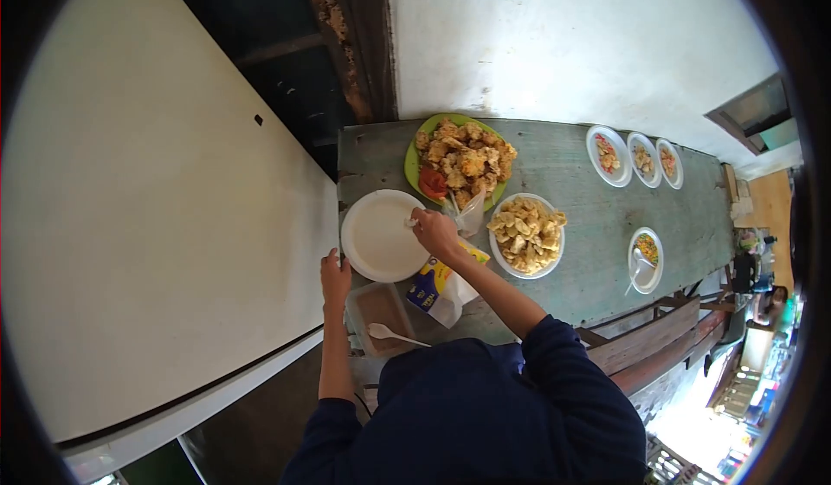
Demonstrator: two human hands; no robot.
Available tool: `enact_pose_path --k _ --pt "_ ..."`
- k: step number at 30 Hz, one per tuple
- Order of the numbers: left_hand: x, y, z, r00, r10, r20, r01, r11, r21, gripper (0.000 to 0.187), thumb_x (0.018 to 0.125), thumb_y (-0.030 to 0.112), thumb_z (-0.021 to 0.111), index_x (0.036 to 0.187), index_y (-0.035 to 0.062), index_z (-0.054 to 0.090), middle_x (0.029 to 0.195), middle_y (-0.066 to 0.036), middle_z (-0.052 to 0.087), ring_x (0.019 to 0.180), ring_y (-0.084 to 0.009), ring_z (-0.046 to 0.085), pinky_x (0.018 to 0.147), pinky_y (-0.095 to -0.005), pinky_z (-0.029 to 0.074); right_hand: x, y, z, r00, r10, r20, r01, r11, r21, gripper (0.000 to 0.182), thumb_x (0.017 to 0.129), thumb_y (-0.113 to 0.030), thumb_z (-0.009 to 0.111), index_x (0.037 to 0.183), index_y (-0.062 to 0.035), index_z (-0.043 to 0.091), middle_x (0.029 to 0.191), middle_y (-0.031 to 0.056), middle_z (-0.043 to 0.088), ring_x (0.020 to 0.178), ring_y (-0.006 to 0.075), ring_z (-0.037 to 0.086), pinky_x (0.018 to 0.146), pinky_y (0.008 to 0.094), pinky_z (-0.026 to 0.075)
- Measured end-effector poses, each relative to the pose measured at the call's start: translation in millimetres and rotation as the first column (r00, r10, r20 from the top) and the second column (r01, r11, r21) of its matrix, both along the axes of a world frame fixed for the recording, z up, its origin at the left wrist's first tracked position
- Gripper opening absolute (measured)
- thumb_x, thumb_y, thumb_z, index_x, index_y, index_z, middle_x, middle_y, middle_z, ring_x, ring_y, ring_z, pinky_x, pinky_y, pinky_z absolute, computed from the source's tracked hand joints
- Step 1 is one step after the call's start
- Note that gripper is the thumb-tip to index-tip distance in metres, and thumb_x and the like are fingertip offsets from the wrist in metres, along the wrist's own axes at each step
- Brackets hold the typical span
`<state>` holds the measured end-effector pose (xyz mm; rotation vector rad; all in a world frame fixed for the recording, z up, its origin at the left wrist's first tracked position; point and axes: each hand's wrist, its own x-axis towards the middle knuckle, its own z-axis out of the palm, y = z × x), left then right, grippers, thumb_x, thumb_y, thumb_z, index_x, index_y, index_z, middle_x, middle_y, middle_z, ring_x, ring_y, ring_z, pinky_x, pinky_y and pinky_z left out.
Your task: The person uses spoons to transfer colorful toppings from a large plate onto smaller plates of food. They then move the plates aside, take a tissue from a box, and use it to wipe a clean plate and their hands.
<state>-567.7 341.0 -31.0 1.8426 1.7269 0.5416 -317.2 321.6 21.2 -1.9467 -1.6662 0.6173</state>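
Left of the frame's middle, the left hand [335, 274] gripped the near rim of an empty white plate [376, 242] on the grey table [571, 190]. The right hand [434, 232] hovered over the plate's far edge, fingers pinched on a small white object too small to identify. A green plate of fried food [459, 160] sat just above.

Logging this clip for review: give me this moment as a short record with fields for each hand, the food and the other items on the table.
left hand: on the near edge of the empty white plate
right hand: over the plate's far rim, pinching something small and white
green plate: fried pieces and tomato slices
white bowl: pale fried pieces
near container: white spoon lying across it
far table: four small filled plates
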Motion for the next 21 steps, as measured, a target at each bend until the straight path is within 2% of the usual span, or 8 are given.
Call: enact_pose_path --k 3,8,10,12,14,17,19,21 --pt "-1 9 -4 0.997 -0.067 -0.026 0.067 0.998 -0.018 0.030 0.080 0.010 0.058 0.107 0.0003 0.053 0.087 -0.019 0.056 0.079 -0.0328 0.056 0.071 -0.0409 0.045 -8 24 -20 0.979 -0.022 0.202 0.026 1.000 -0.016 0.017 0.075 -0.012 0.055 0.091 -0.0082 0.056 0.083 0.0127 0.061 0.068 0.0329 0.060 0.058 0.0433 0.049" --pt "9 16 -2 0.998 -0.061 -0.004 0.060 0.986 -0.154 0.021 0.077 0.007 0.059 0.097 -0.0012 0.055 0.076 -0.018 0.057 0.072 -0.0337 0.057 0.066 -0.0417 0.045 -15 47 -56 0.959 -0.004 0.282 0.006 1.000 -0.007 0.014 0.077 -0.013 0.052 0.090 -0.0078 0.055 0.082 0.0121 0.060 0.066 0.0319 0.061 0.054 0.0420 0.049" --pt "8 18 -8 0.990 0.004 0.138 0.029 0.971 -0.238 0.016 0.076 0.004 0.060 0.090 -0.0024 0.055 0.077 -0.019 0.057 0.070 -0.0340 0.057 0.065 -0.0416 0.044 -22 46 -66 0.951 -0.035 0.307 0.023 0.999 0.045 0.013 0.077 -0.012 0.052 0.090 -0.0082 0.055 0.082 0.0117 0.059 0.065 0.0313 0.061 0.052 0.0408 0.049" --pt "8 19 -5 0.988 0.019 0.154 0.020 0.970 -0.242 0.024 0.075 0.002 0.061 0.098 -0.0033 0.056 0.076 -0.017 0.057 0.063 -0.0301 0.059 0.059 -0.0388 0.047 -28 43 -65 0.955 0.002 0.296 -0.017 0.999 0.048 0.013 0.077 -0.011 0.051 0.089 -0.0076 0.055 0.082 0.0114 0.059 0.063 0.0308 0.061 0.052 0.0401 0.049" --pt "10 15 -4 0.952 0.166 0.256 -0.080 0.946 -0.314 0.035 0.075 0.002 0.061 0.109 -0.0033 0.055 0.074 -0.014 0.056 0.057 -0.0246 0.059 0.052 -0.0346 0.049 -36 34 -66 0.958 0.036 0.284 -0.051 0.998 0.046 0.013 0.077 -0.011 0.051 0.089 -0.0071 0.054 0.082 0.0110 0.058 0.062 0.0304 0.061 0.051 0.0394 0.049" --pt "9 12 -8 0.957 0.123 0.262 -0.064 0.972 -0.225 0.042 0.076 0.001 0.061 0.117 -0.0025 0.051 0.073 -0.013 0.056 0.052 -0.0211 0.058 0.047 -0.0316 0.049 -55 20 -68 0.962 0.121 0.244 -0.127 0.992 0.011 0.012 0.077 -0.010 0.051 0.089 -0.0072 0.054 0.081 0.0102 0.057 0.060 0.0300 0.060 0.050 0.0384 0.048" --pt "9 11 -10 0.961 0.133 0.241 -0.082 0.974 -0.210 0.041 0.075 0.002 0.061 0.115 -0.0028 0.052 0.074 -0.013 0.056 0.054 -0.0219 0.059 0.049 -0.0323 0.049 -67 9 -69 0.936 0.280 0.215 -0.288 0.957 0.009 0.013 0.077 -0.010 0.052 0.089 -0.0070 0.054 0.080 0.0098 0.057 0.058 0.0290 0.060 0.050 0.0380 0.048" --pt "8 9 -16 0.965 0.141 0.222 -0.099 0.976 -0.192 0.040 0.075 0.002 0.062 0.114 -0.0031 0.053 0.074 -0.013 0.057 0.056 -0.0226 0.059 0.051 -0.0330 0.049 -74 3 -67 0.922 0.338 0.188 -0.342 0.940 -0.011 0.013 0.076 -0.009 0.052 0.088 -0.0069 0.054 0.080 0.0104 0.057 0.059 0.0290 0.060 0.050 0.0382 0.048"
